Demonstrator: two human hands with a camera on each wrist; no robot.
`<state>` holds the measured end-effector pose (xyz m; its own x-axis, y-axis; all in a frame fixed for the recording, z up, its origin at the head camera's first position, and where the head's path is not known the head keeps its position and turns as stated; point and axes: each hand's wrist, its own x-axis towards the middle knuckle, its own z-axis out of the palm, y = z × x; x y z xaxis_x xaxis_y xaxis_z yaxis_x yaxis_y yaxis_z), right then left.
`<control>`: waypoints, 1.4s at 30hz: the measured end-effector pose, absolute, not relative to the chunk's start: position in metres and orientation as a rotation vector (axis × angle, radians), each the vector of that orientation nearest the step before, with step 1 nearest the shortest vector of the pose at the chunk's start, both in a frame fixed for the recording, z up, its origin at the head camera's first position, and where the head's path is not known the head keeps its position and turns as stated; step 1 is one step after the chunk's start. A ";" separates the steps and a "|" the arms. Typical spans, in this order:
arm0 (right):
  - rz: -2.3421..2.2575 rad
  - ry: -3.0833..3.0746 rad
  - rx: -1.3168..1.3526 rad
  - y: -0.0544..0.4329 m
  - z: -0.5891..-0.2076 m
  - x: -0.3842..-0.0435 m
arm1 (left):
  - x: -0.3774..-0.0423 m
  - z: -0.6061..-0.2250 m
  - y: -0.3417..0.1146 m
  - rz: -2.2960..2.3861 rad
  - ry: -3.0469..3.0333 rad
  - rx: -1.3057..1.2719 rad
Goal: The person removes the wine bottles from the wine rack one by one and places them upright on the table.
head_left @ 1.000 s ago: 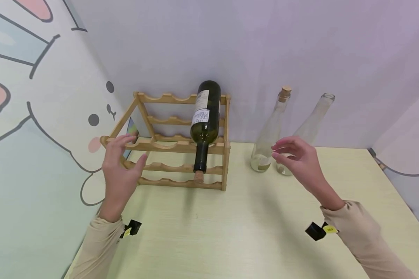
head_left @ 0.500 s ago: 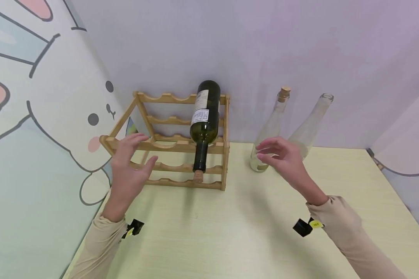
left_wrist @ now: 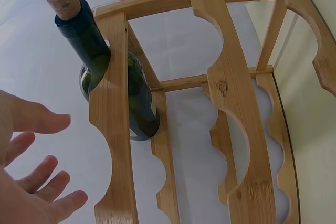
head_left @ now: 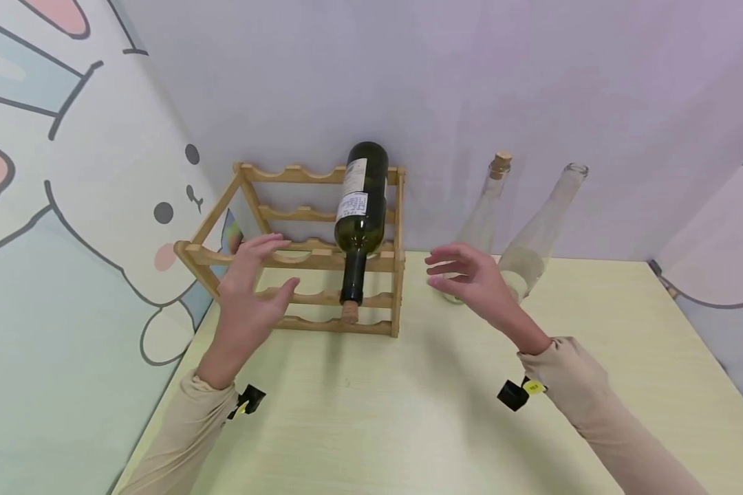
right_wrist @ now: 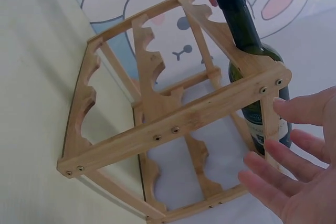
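A dark green wine bottle (head_left: 362,199) with a cork (head_left: 349,312) in its neck lies on the top tier of a wooden wine rack (head_left: 322,260), neck toward me. My left hand (head_left: 245,302) hovers in front of the rack's left part, thumb and fingers apart, holding nothing. To the right of the rack, my right hand (head_left: 473,282) is raised with fingers loosely bent and nothing in them. In the right wrist view the right hand (right_wrist: 296,166) appears close to the rack's side; whether it touches cannot be told.
Behind my right hand stand two clear glass bottles: a corked bottle (head_left: 486,206), partly hidden by the hand, and an uncorked bottle (head_left: 539,234). The rack sits on a pale wooden table (head_left: 371,412) against the back wall, with a cartoon-printed wall (head_left: 99,227) at left.
Both hands have moved inward: the left hand to the right along the rack's front, the right hand leftward from the glass bottles toward the rack. The wine bottle and rack stay in place.
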<state>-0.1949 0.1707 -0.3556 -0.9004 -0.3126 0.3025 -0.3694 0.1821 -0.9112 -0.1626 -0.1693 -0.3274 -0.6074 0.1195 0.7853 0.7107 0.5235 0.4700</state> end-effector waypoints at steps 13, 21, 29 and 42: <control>1.914 -2.452 0.690 0.133 -0.365 -0.201 | -0.171 -0.329 -0.154 -1.015 -2.077 -0.873; 1.744 -2.522 0.734 0.114 -0.362 -0.196 | -0.178 -0.328 -0.144 -0.948 -2.064 -1.140; 1.743 -2.533 0.765 0.110 -0.350 -0.188 | -0.189 -0.326 -0.137 -0.833 -2.064 -1.240; 1.786 -2.524 0.789 0.111 -0.352 -0.190 | -0.206 -0.339 -0.124 -0.691 -2.056 -1.341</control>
<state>-0.1896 0.1114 -0.3516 -0.8766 -0.4186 0.2374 -0.3632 0.2519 -0.8970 -0.2055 -0.1235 -0.3387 -0.3238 0.6249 0.7104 0.9272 0.3592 0.1067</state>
